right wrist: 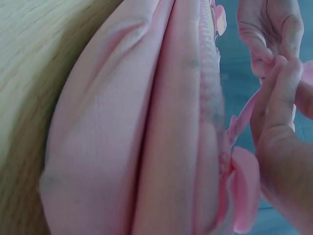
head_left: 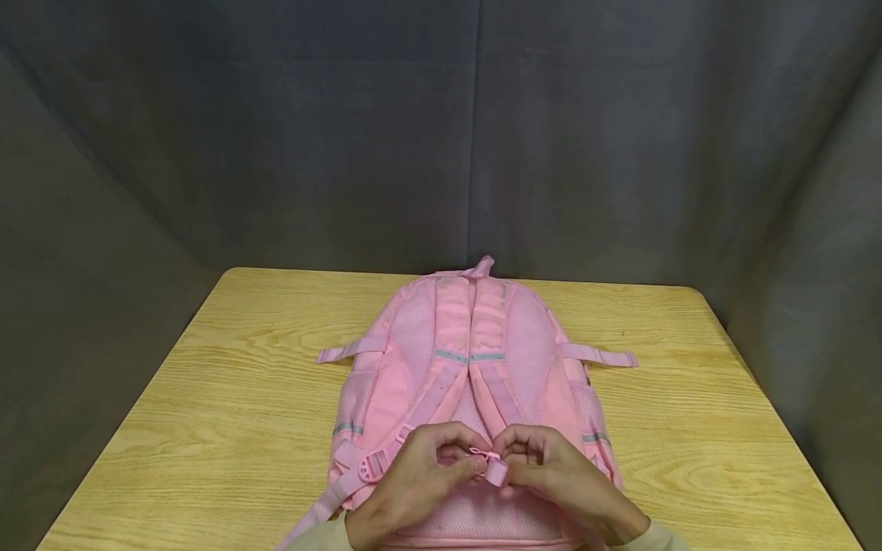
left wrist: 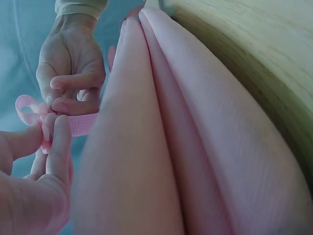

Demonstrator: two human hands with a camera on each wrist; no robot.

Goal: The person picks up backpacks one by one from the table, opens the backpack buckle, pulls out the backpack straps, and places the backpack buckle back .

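Dark cloth (head_left: pixel 344 138) is hung behind the table (head_left: pixel 207 428), where the bag (head_left: pixel 530 337) is laid, long axis running away from the person, handle (head_left: pixel 482 266) toward the far edge. Over its near end, a buckle (head_left: pixel 488 454) is pinched by the left hand (head_left: pixel 427 468), its strap (head_left: pixel 496 473) by the right hand (head_left: pixel 554 473).

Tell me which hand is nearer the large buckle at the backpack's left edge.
Left. The left hand is just right of the large buckle; the right hand is farther right, beyond the left hand.
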